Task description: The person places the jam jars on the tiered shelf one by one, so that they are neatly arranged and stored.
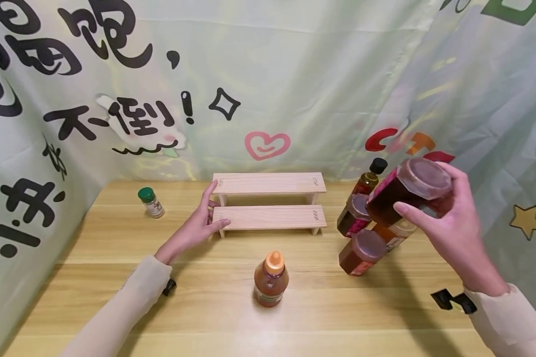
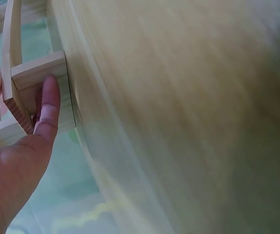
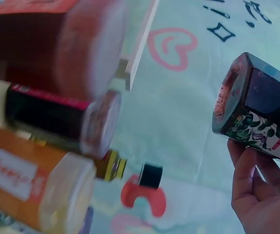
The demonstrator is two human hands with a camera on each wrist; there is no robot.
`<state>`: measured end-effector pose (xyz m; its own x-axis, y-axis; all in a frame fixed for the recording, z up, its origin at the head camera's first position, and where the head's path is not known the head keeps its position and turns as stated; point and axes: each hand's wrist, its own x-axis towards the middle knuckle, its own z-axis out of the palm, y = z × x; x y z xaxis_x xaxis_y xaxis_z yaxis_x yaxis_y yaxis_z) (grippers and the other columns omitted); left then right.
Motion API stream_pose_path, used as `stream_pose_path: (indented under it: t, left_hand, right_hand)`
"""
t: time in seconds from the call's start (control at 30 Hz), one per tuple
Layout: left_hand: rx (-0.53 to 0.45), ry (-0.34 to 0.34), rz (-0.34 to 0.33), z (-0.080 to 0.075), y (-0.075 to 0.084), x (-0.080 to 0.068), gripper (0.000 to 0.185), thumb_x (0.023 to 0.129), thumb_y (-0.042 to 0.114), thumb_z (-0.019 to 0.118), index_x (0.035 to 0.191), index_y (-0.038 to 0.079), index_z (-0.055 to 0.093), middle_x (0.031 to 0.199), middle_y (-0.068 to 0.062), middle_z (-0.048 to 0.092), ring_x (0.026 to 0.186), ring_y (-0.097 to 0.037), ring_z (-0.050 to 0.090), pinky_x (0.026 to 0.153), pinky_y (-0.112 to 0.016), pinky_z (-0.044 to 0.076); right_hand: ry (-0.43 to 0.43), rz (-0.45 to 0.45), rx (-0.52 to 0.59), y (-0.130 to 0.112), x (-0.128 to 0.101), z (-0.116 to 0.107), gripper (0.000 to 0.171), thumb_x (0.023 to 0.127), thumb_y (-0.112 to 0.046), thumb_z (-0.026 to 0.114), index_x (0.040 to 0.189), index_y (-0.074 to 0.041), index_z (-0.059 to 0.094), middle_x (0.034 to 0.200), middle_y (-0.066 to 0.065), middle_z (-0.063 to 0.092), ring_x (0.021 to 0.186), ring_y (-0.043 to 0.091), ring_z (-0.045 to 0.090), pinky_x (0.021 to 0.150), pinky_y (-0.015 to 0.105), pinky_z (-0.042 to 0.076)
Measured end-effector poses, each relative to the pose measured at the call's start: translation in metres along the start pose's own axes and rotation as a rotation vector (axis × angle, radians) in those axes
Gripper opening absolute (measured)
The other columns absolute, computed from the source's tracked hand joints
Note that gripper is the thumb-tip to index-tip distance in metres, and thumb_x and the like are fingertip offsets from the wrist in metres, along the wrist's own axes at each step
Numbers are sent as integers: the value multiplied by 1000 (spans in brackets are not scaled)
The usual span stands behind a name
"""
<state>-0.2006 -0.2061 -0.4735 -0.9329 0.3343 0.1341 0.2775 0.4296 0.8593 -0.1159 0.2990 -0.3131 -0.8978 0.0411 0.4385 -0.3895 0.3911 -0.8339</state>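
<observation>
The right hand (image 1: 455, 223) grips a dark jar (image 1: 406, 191) tilted in the air at about three o'clock, above the other jars (image 1: 362, 250). The left hand (image 1: 196, 225), fingers straight, presses on the rack's (image 1: 270, 203) nine o'clock end. If the jar slips, it probably strikes those below; the wrist view is blurred, so grip security is uncertain.

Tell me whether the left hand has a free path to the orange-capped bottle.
Probably yes: the left hand rests on the wooden rack, holding nothing, and bare table separates it from the orange-capped bottle.
</observation>
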Motion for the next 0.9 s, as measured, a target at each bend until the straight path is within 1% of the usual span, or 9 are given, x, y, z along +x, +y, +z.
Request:
stream_pose_path:
  t: [0.13, 0.23, 0.37, 0.47, 0.57, 0.67, 0.77, 0.9]
  left_hand:
    - [-17, -8, -6, 0, 2, 1, 111, 104, 10, 78, 176, 33, -5, 134, -29, 49, 80, -24, 55, 64, -32, 52]
    - [-47, -21, -17, 0, 3, 0, 111, 105, 9, 76, 175, 35, -7, 136, -31, 44, 73, -22, 52, 57, -31, 50]
    - [-96, -32, -25, 2, 3, 0, 111, 106, 7, 73, 174, 38, -9, 140, -33, 39, 69, -20, 48, 53, -30, 47]
    - [-114, -36, -22, 2, 1, 1, 111, 107, 7, 72, 174, 41, -10, 141, -33, 38, 67, -19, 47, 52, -30, 47]
    - [-114, -39, -23, 1, 2, 2, 111, 107, 7, 72, 174, 41, -10, 139, -32, 38, 68, -19, 47, 52, -30, 47]
    - [-111, -40, -29, -2, 3, 3, 111, 107, 6, 72, 174, 41, -9, 136, -30, 39, 70, -20, 45, 54, -29, 46]
    - [-111, -45, -32, -4, 3, 4, 111, 106, 6, 72, 174, 39, -8, 134, -29, 39, 70, -20, 43, 54, -28, 44]
    - [-115, -49, -27, -4, 2, 5, 111, 106, 5, 73, 175, 38, -8, 132, -29, 39, 70, -20, 42, 53, -28, 44]
  right_hand:
    - [-55, -20, -15, -6, 18, 18, 88, 90, 8, 84, 162, -20, 42, 140, 10, 59, 114, 20, 63, 89, 15, 53]
    - [-100, -27, -20, -8, 31, 34, 87, 91, 3, 86, 162, -22, 41, 140, 8, 59, 113, 22, 64, 88, 17, 54]
    - [-164, -40, 1, -9, 44, 56, 85, 92, -3, 87, 161, -24, 41, 139, 7, 61, 110, 24, 65, 84, 19, 55]
    - [-220, -34, 41, -12, 51, 70, 84, 93, -7, 88, 161, -25, 41, 138, 9, 62, 107, 27, 65, 81, 22, 56]
    - [-259, -42, 12, -16, 57, 83, 84, 94, -14, 89, 161, -28, 40, 135, 6, 64, 100, 27, 64, 76, 24, 53]
    - [-281, -61, -15, -21, 64, 98, 84, 93, -17, 91, 160, -28, 41, 132, 3, 65, 96, 26, 64, 75, 26, 51]
    - [-306, -74, 18, -25, 72, 114, 83, 93, -17, 91, 159, -25, 42, 134, 3, 66, 101, 26, 66, 78, 27, 51]
    - [-334, -53, 70, -26, 81, 136, 84, 92, -20, 92, 159, -25, 41, 137, 4, 65, 107, 24, 66, 81, 29, 51]
